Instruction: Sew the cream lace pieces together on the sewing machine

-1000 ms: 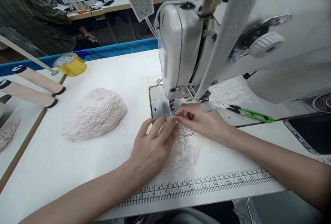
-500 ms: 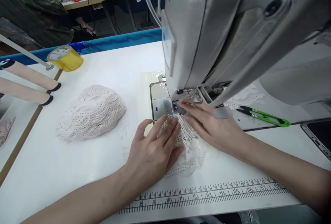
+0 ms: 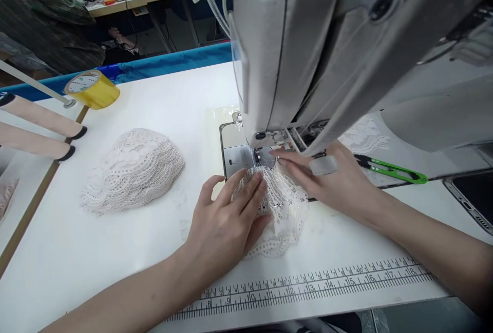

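Note:
A piece of white scalloped lace [image 3: 283, 220] lies gathered in front of the needle area of the sewing machine [image 3: 265, 56]. My left hand [image 3: 227, 215] rests on the left side of this lace, fingers spread and laid over it. Just right of the needle and the metal needle plate [image 3: 236, 157], my right hand [image 3: 327, 179] has its fingertips pinched together. Whatever may be between them is too small to make out. The machine head and a grey flat piece [image 3: 323, 165] hide part of this hand.
Left on the table lies a pile of lace [image 3: 134, 174]. Beyond it are yellow tape [image 3: 94, 90] and two pink rollers [image 3: 38, 117]. Green thread snips [image 3: 396, 170] and a phone [image 3: 473, 194] lie right. A printed ruler [image 3: 288, 289] runs along the front edge. A person [image 3: 42, 20] is behind.
My right hand has drawn back slightly from the lace, and its fingers have come closer together beside the needle. My left hand stays on the lace. The camera view has shifted a little.

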